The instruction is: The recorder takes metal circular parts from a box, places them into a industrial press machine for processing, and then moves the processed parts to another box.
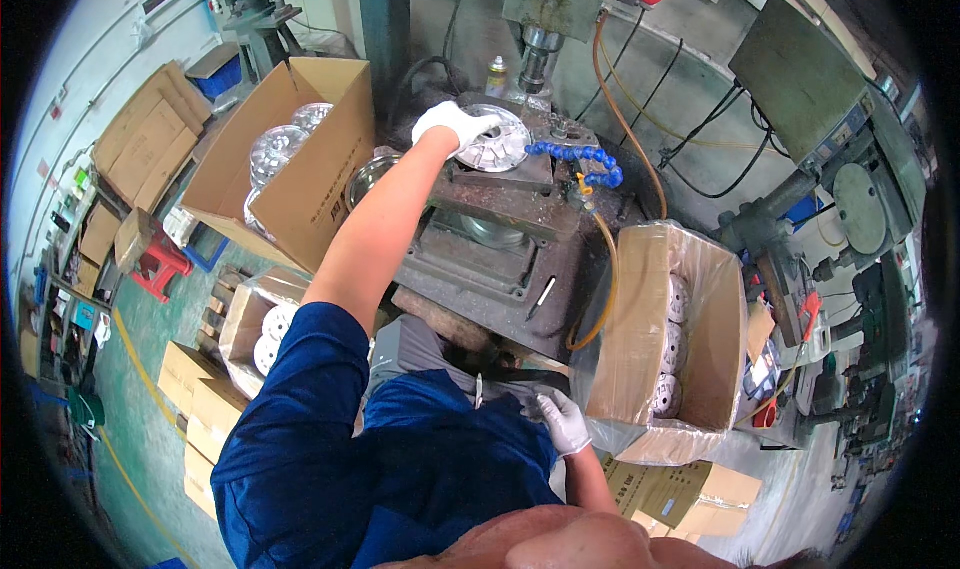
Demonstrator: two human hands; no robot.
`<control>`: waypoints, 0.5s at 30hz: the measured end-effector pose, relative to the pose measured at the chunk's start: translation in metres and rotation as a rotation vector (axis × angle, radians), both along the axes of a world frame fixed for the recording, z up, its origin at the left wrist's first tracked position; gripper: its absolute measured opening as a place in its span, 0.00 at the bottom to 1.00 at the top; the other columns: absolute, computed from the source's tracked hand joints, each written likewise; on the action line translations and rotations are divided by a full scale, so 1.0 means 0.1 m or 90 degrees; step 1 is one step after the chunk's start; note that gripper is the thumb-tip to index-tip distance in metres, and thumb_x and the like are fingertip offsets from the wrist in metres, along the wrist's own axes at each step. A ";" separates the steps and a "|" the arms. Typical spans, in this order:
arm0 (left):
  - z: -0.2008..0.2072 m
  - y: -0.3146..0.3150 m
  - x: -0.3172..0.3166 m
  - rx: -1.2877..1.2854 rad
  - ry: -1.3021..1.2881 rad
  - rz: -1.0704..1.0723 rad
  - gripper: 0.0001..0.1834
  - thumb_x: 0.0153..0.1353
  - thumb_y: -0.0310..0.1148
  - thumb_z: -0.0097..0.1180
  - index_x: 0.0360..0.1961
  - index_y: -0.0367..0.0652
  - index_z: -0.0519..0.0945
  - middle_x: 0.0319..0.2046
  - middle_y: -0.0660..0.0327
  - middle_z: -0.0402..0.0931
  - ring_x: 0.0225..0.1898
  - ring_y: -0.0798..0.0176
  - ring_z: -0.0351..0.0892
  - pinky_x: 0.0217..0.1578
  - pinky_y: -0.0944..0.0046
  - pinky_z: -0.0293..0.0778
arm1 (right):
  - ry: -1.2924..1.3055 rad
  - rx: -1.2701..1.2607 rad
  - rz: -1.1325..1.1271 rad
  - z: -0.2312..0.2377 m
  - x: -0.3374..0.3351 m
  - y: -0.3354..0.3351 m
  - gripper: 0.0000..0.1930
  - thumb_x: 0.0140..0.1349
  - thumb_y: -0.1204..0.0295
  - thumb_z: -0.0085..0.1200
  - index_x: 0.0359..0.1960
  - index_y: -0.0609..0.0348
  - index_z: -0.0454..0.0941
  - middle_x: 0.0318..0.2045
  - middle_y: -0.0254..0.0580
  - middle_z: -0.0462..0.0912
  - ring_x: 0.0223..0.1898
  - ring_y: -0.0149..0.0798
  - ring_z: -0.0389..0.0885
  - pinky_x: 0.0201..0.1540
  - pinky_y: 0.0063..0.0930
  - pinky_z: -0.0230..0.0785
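My left hand (455, 127), in a white glove, reaches out to a shiny round metal casting (497, 141) with ribs. Its fingers close over the casting's left rim. The casting lies on the dark steel block (500, 176) of a press, below the vertical spindle (540, 59). A blue segmented coolant hose (575, 153) points at the casting from the right. My right hand (565, 421), also gloved, rests by my lap with loosely bent fingers, and nothing shows in it. Beside my left forearm, a round metal dish (372, 179) is partly hidden.
At left, a tall cardboard box (320, 169) holds shiny metal discs. A plastic-lined box (625, 329) at right holds several holed discs. A pen-like tool (541, 298) lies on the machine base. Behind the block stands a spray can (496, 76). A smaller box (240, 319) sits low left.
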State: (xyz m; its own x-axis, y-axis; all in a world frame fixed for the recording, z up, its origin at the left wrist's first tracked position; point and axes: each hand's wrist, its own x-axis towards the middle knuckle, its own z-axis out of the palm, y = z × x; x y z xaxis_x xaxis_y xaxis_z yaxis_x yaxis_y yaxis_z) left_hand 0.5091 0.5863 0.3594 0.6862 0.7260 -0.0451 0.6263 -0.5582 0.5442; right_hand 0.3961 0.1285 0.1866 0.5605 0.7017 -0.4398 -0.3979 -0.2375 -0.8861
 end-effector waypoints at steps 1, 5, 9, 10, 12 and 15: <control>0.01 -0.01 -0.01 -0.007 0.013 0.012 0.54 0.41 0.73 0.56 0.51 0.28 0.77 0.52 0.41 0.75 0.55 0.47 0.75 0.54 0.60 0.70 | -0.042 -0.003 0.007 0.01 0.01 0.01 0.17 0.70 0.67 0.46 0.54 0.65 0.71 0.42 0.41 0.81 0.39 0.32 0.80 0.44 0.26 0.73; -0.03 0.02 0.01 -0.026 0.033 0.003 0.53 0.41 0.72 0.56 0.51 0.29 0.77 0.51 0.41 0.76 0.54 0.47 0.76 0.53 0.60 0.70 | -0.096 -0.030 -0.002 0.06 0.04 0.05 0.15 0.70 0.68 0.46 0.52 0.64 0.73 0.40 0.36 0.80 0.38 0.28 0.77 0.44 0.23 0.71; -0.12 0.11 0.07 0.011 0.012 0.005 0.52 0.42 0.71 0.57 0.49 0.27 0.77 0.48 0.41 0.77 0.52 0.46 0.77 0.52 0.59 0.71 | -0.104 0.005 -0.008 0.11 0.03 0.04 0.15 0.70 0.68 0.47 0.51 0.65 0.74 0.39 0.35 0.80 0.39 0.27 0.75 0.44 0.22 0.70; -0.14 0.13 0.08 0.039 -0.008 -0.002 0.52 0.42 0.71 0.57 0.49 0.27 0.77 0.48 0.41 0.78 0.51 0.46 0.78 0.52 0.59 0.71 | -0.127 -0.011 0.007 0.12 0.03 0.03 0.15 0.70 0.68 0.47 0.51 0.65 0.74 0.40 0.36 0.80 0.39 0.27 0.75 0.45 0.22 0.70; -0.17 0.17 0.10 0.000 -0.002 -0.012 0.52 0.42 0.71 0.58 0.50 0.26 0.77 0.49 0.41 0.77 0.52 0.46 0.77 0.52 0.59 0.71 | -0.152 -0.029 0.027 0.12 0.01 0.02 0.15 0.69 0.68 0.48 0.50 0.66 0.74 0.40 0.36 0.80 0.40 0.27 0.75 0.45 0.22 0.70; -0.20 0.20 0.12 -0.017 0.010 -0.040 0.52 0.42 0.71 0.57 0.51 0.29 0.76 0.52 0.42 0.75 0.54 0.47 0.76 0.54 0.58 0.70 | -0.105 -0.008 -0.012 0.07 -0.06 0.00 0.15 0.69 0.68 0.48 0.50 0.66 0.74 0.40 0.37 0.80 0.40 0.28 0.76 0.46 0.23 0.70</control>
State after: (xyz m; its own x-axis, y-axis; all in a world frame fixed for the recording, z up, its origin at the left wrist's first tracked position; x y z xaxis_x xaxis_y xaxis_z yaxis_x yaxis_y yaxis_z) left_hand 0.5207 0.6064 0.3396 0.7294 0.6800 -0.0747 0.5992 -0.5823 0.5495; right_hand 0.3904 0.1289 0.1939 0.6383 0.6861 -0.3490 -0.2517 -0.2425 -0.9369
